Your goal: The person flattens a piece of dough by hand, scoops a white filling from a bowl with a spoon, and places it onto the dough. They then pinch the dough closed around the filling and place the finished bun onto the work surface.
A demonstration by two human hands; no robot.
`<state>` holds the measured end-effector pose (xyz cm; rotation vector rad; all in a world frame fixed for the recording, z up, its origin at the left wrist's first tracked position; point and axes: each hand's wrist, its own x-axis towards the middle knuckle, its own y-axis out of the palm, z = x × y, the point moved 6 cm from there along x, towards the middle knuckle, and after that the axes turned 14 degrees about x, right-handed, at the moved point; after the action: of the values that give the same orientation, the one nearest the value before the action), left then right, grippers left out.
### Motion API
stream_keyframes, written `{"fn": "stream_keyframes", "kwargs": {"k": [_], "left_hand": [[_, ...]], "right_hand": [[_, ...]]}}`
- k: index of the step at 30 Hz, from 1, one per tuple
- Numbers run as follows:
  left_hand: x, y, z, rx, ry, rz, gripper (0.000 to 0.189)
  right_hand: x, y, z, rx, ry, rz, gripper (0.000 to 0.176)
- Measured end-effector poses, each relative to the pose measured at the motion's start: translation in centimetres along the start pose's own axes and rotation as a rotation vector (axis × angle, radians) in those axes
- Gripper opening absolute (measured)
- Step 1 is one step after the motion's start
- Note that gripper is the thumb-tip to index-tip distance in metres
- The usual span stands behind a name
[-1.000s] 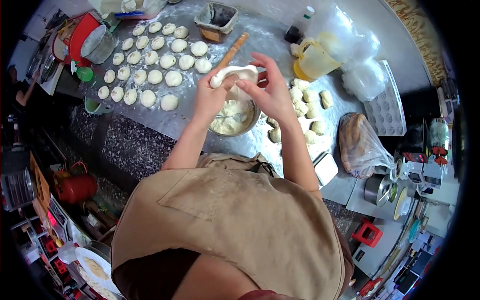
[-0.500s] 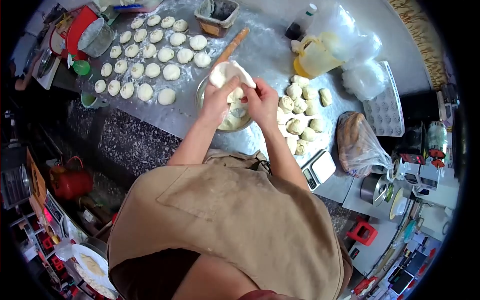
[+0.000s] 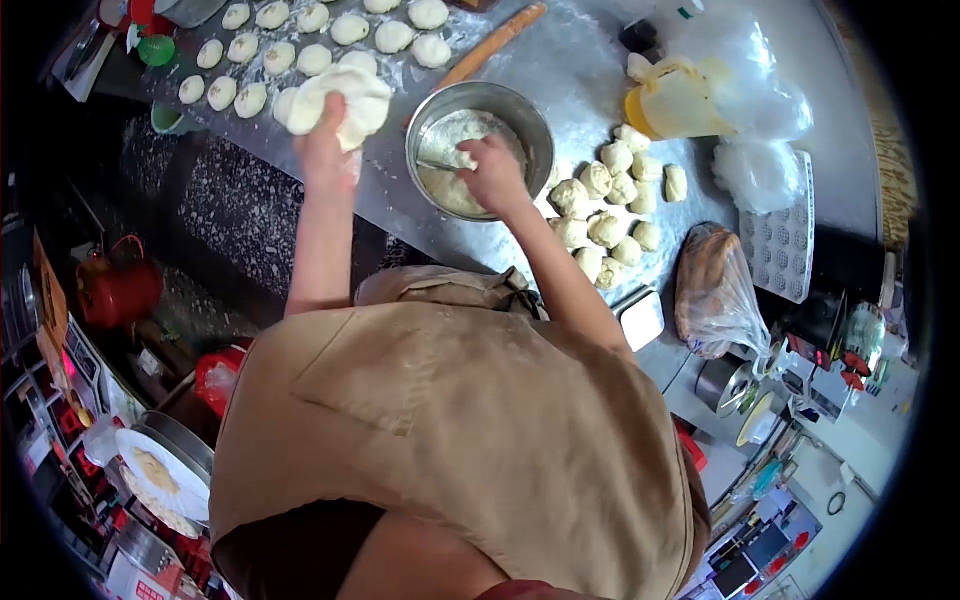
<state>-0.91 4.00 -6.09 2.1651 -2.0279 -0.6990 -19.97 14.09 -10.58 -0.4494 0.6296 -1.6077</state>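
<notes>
A flattened round of white dough [image 3: 362, 108] is held up in my left hand [image 3: 324, 148], the thumb over it and the other fingers hidden behind. It hangs over the near edge of the rows of dough balls [image 3: 350, 29]. My right hand [image 3: 492, 176] is inside a round steel bowl [image 3: 541, 165], fingers closed on a thin metal utensil [image 3: 437, 165]; its far end is hard to make out. A pale, powdery or mashed filling [image 3: 460, 128] lies in the bowl. Right of the bowl are several rough, pale lumps [image 3: 604, 229].
A rolling pin [image 3: 492, 45] lies behind the bowl. At the back right stand a yellowish jug [image 3: 688, 100] and clear plastic bags [image 3: 762, 170]. A white scale [image 3: 640, 318], a bagged brown item [image 3: 706, 280] and a dimpled tray [image 3: 778, 240] are on the right.
My hands were together over the bowl with the dough. The left has carried the dough leftward, while the right has let go of it and gone down into the bowl. The view has shifted.
</notes>
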Motion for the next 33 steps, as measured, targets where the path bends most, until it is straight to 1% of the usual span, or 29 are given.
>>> {"fn": "stream_keyframes", "kwargs": {"k": [1,3,4,5,6,7,8,9,11,12,13,15,16,17,19,20,21,23,24,25,27,28,29,32,33], "left_hand": [[-0.4,-0.8,0.3,0.0,-0.003,-0.023,0.035],[-2.2,-1.8,1.1,-0.003,-0.062,-0.06,0.034],[-2.7,-2.0,1.6,0.002,-0.096,-0.032,0.035],[-2.8,-2.5,2.0,0.005,-0.101,-0.043,0.035],[-2.9,-2.7,2.9,-0.05,-0.169,-0.023,0.035],[-3.1,-2.8,3.7,-0.107,-0.24,-0.003,0.035],[-3.3,-2.5,4.2,-0.196,-0.322,0.041,0.035],[-3.4,-2.5,4.6,-0.196,-0.329,0.036,0.035],[-3.8,-1.0,6.1,-0.317,-0.427,0.153,0.035],[-3.7,-0.2,7.0,-0.331,-0.455,0.221,0.035],[-3.6,0.3,7.9,-0.331,-0.46,0.226,0.035],[-3.5,1.0,9.5,-0.206,-0.45,0.248,0.033],[-3.4,1.2,10.3,-0.187,-0.479,0.27,0.033],[-3.3,1.0,10.8,-0.184,-0.481,0.271,0.033],[-3.2,1.0,11.2,-0.169,-0.496,0.28,0.034],[-3.1,0.9,11.1,-0.159,-0.494,0.29,0.035],[-3.1,0.9,11.1,-0.158,-0.488,0.29,0.035],[-3.1,0.8,10.8,-0.18,-0.469,0.289,0.035],[-3.1,0.7,10.7,-0.177,-0.464,0.282,0.035],[-3.2,0.7,10.8,-0.157,-0.472,0.271,0.035],[-3.2,0.8,10.8,-0.136,-0.48,0.263,0.034],[-3.1,0.9,10.8,-0.168,-0.489,0.264,0.035],[-3.2,0.8,10.8,-0.198,-0.501,0.262,0.035],[-3.2,0.5,11.2,-0.162,-0.486,0.253,0.036],[-3.2,0.5,11.2,-0.158,-0.492,0.255,0.036]], "right_hand": [[1.3,3.2,0.0,-0.176,0.099,0.158,0.021],[2.8,5.6,-1.4,-0.394,0.074,0.273,0.02],[3.0,6.0,-2.0,-0.391,0.072,0.288,0.02],[3.2,5.7,-2.6,-0.354,0.048,0.256,0.019],[3.2,4.9,-2.8,-0.319,0.024,0.222,0.018],[2.7,3.6,-2.3,-0.32,0.027,0.233,0.018],[2.0,1.1,-1.6,-0.252,-0.001,0.112,0.016],[1.2,-1.2,-1.0,-0.183,-0.026,-0.011,0.015],[-0.1,-2.9,-1.8,-0.068,-0.021,0.042,0.012],[-0.8,-3.3,-2.0,-0.074,-0.005,0.063,0.015],[-1.6,-3.7,-2.0,-0.077,0.001,0.058,0.015],[-3.0,-4.1,-1.8,0.025,0.017,0.094,0.018],[-3.6,-4.3,-1.8,-0.042,-0.12,0.021,0.016],[-4.0,-4.0,-2.3,-0.04,-0.117,0.02,0.016],[-4.7,-3.3,-2.2,-0.212,-0.226,0.096,0.011],[-4.9,-3.1,-2.4,-0.236,-0.177,0.053,0.01],[-5.0,-2.9,-1.3,-0.235,-0.182,0.051,0.01],[-4.8,-4.3,1.4,-0.037,-0.121,-0.171,0.008],[-4.6,-4.3,1.9,0.024,-0.144,-0.222,0.007],[-4.5,-3.9,1.7,0.03,-0.146,-0.219,0.007],[-4.3,-2.7,1.3,-0.114,-0.266,-0.193,0.008],[-4.4,-1.9,0.6,-0.159,-0.213,-0.141,0.01],[-4.6,-1.5,0.1,-0.156,-0.211,-0.135,0.01],[-4.7,-0.6,-0.4,-0.15,-0.124,-0.035,0.016],[-4.7,-0.6,-0.6,-0.148,-0.117,-0.037,0.016]]}}
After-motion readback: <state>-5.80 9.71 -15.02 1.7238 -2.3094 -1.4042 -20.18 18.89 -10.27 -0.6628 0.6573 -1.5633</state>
